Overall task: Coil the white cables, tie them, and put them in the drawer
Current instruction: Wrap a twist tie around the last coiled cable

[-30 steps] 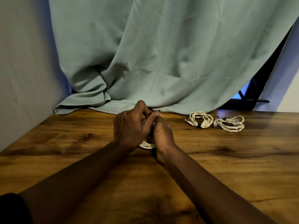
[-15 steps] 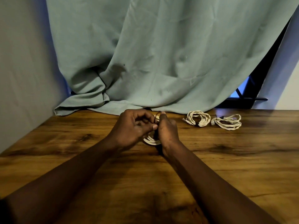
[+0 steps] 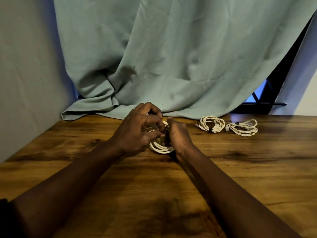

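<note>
A coiled white cable is held upright just above the wooden table, between both hands. My right hand grips the coil on its right side. The fingers of my left hand curl over the coil's top and pinch something dark and thin at its middle, apparently a tie. Most of the coil is hidden behind the hands. Two more coiled white cables, each with a dark tie, lie at the back right: one nearer the middle, the other to its right.
A pale green curtain hangs behind the table and bunches on its back edge at the left. A grey wall borders the table's left side. A dark window frame shows at the back right. No drawer is in view.
My left hand's fingers have spread and shifted over the top of the coil. The coil sits a little lower, with more of its bottom loops showing. The two cables at the back lie unmoved.
</note>
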